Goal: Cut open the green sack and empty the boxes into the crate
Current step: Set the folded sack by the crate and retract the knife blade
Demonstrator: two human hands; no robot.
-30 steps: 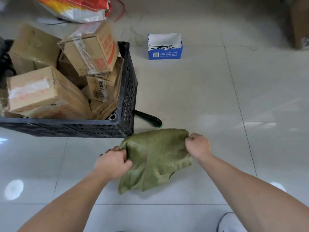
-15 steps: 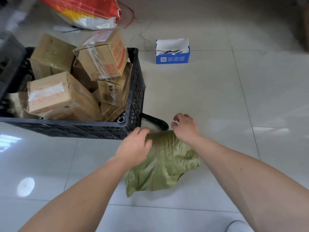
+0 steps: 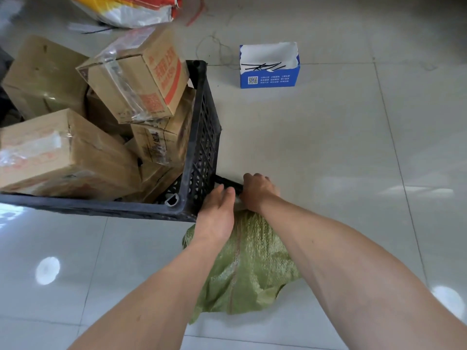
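Note:
The green woven sack [image 3: 252,269] lies crumpled and flat on the tiled floor, just in front of the black plastic crate [image 3: 101,208]. Several taped cardboard boxes [image 3: 141,79] are piled in the crate, above its rim. A black-handled tool [image 3: 226,181] lies on the floor against the crate's right wall. My right hand [image 3: 257,193] is curled over the near end of that handle. My left hand [image 3: 217,218] reaches over the sack's top edge with its fingers straight, beside the crate's corner and touching my right hand. Both forearms cover part of the sack.
An open blue and white carton [image 3: 269,77] stands on the floor beyond the crate. A red, yellow and white sack [image 3: 131,8] lies at the top left. A white shoe tip shows at the bottom edge in the earlier frames only.
Both hands let go of the green sack's top corners and moved forward past it. The right hand has closed on the black handle by the crate. The sack lies slumped on the floor.

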